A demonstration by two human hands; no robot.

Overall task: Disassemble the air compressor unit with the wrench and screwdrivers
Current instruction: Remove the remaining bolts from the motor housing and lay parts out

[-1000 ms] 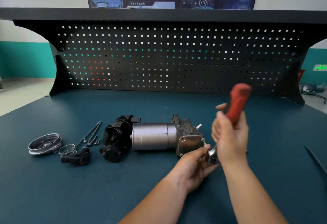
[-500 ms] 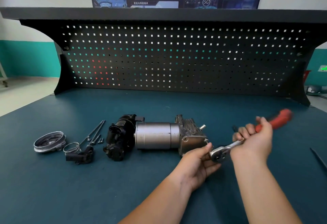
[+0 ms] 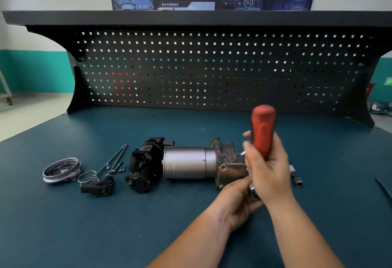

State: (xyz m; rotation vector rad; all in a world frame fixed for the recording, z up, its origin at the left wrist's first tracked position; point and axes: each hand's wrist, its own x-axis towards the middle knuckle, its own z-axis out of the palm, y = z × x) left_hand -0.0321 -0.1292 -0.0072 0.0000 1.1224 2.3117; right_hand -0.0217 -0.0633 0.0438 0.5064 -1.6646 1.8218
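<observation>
Head view: the air compressor unit [image 3: 191,164] lies on its side near the middle of the worktop [image 3: 106,225], its long axis running along the front edge. It has a black motor end on the left, a bare metal cylinder in the middle and a ribbed cast housing on the right.

The right hand [image 3: 269,170] is wrapped round the red handle of the wrench [image 3: 263,130], which stands nearly upright. The left hand [image 3: 239,202] has its fingers curled at the wrench's metal head, pressed up to the right end of the housing. The fastener itself is hidden behind both hands.

Toward the left edge lie a round metal cover [image 3: 61,170], a wire clamp ring [image 3: 88,176], long bolts [image 3: 114,159] and a small black fitting [image 3: 99,187]. A socket extension [image 3: 296,177] lies just right of the hands.

The unit looks heavy, rigid and all metal, so it should sit firm under moderate torque, though the smooth cylinder could roll. The ribbed housing and its flat end probably offer the surest hold. The rubbery red handle gives good leverage, while the head needs steadying so the socket does not slip off.
</observation>
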